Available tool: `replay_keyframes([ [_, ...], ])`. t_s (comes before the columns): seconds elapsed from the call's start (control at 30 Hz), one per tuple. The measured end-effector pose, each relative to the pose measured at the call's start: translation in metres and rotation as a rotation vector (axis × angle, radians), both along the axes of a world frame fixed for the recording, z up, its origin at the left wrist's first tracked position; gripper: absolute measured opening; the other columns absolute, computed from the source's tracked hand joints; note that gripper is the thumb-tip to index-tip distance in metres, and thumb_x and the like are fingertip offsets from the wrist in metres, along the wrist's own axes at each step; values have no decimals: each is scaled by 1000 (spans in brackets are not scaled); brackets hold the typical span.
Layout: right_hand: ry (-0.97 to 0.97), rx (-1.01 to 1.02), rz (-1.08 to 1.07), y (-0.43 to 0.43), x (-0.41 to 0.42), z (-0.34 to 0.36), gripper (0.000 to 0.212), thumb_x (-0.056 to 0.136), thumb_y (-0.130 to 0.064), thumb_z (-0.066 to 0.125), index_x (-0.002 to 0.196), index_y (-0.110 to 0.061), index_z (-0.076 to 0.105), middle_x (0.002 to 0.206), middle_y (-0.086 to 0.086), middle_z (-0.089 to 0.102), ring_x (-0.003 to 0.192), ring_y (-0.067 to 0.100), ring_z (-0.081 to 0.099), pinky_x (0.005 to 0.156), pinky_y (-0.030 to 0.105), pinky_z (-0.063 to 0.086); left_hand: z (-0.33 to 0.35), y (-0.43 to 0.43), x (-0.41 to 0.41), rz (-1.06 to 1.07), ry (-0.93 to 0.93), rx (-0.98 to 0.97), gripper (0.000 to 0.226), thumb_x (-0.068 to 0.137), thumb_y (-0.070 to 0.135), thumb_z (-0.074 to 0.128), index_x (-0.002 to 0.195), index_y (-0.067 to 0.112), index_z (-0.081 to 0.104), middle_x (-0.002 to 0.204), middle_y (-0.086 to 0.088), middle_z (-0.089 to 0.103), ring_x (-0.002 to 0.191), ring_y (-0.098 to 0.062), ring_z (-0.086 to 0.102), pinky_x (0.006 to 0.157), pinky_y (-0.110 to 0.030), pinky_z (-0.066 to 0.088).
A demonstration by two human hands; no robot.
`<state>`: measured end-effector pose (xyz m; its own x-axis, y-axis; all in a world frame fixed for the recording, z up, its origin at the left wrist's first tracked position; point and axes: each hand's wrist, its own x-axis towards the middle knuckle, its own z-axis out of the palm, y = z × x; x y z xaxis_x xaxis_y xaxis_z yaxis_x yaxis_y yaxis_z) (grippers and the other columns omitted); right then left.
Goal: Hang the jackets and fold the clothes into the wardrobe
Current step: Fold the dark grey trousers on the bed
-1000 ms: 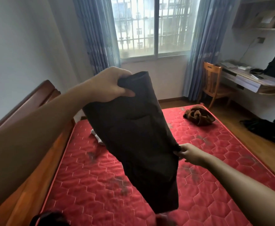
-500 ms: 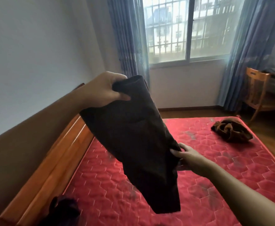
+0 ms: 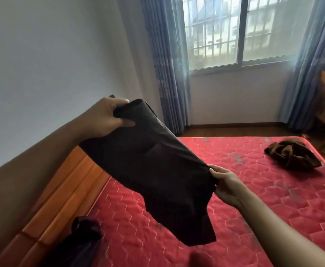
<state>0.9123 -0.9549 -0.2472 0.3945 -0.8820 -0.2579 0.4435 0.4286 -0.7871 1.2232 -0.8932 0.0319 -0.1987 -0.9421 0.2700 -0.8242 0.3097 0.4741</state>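
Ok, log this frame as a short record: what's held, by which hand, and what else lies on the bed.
held item: dark garment, off the mattress
left hand: grip on its upper end
right hand: pinching its right edge
surface: red quilted mattress
on bed, far right: crumpled brown cloth
on bed, near left: dark clothing heap
wardrobe: not in view

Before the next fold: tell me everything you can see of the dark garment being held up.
The dark garment is dark brown to black, matte, soft cloth, apparently folded over. It hangs slanted in the air above the red mattress, not touching it. The left hand grips its bunched upper end; the right hand pinches its right edge. The lower end dangles free. A seam or pocket line crosses its middle.
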Motion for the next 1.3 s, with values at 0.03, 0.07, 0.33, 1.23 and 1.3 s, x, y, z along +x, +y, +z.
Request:
replay_keyframes([
  [0.03, 0, -13, -29, 0, -3, -1, 22, 94, -2, 57, 110, -3, 73, 90, 8, 72, 75, 17, 62, 71, 33, 44, -1, 1, -1, 12, -1, -13, 22, 84, 5, 78, 91, 26, 72, 86, 11, 74, 79, -6, 70, 68, -17, 54],
  [0.07, 21, -32, -55, 0, -7, -1, 19, 93, -2, 59, 107, -4, 72, 88, 7, 71, 75, 18, 61, 71, 33, 45, -2, 1, -3, 15, 0, -16, 25, 84, 6, 78, 90, 29, 71, 86, 13, 73, 79, -5, 70, 67, -12, 52],
  [0.33, 867, -569, 138, -8, -26, 62, 37, 78, -12, 79, 111, -24, 67, 125, 2, 53, 116, 19, 51, 96, 33, 42, 0, -8, -41, -77, -113, 39, 11, 87, 17, 77, 94, 22, 71, 83, 11, 69, 78, -9, 67, 74, -33, 56],
  [1.23, 1196, -598, 519, -1, -32, 6, 11, 96, -24, 69, 86, -25, 74, 89, -9, 75, 93, 19, 72, 82, 33, 53, 15, -7, -42, -169, -263, -28, 14, 87, 19, 77, 99, 14, 71, 84, 3, 72, 78, -9, 67, 72, -34, 51],
  [1.3, 1149, -609, 503, 0, -32, 30, 20, 89, -28, 76, 109, -31, 72, 112, -11, 71, 111, 13, 65, 97, 32, 51, 13, -8, -39, -184, -251, -30, 14, 87, 19, 77, 99, 14, 71, 84, 4, 72, 79, -9, 67, 72, -32, 50],
])
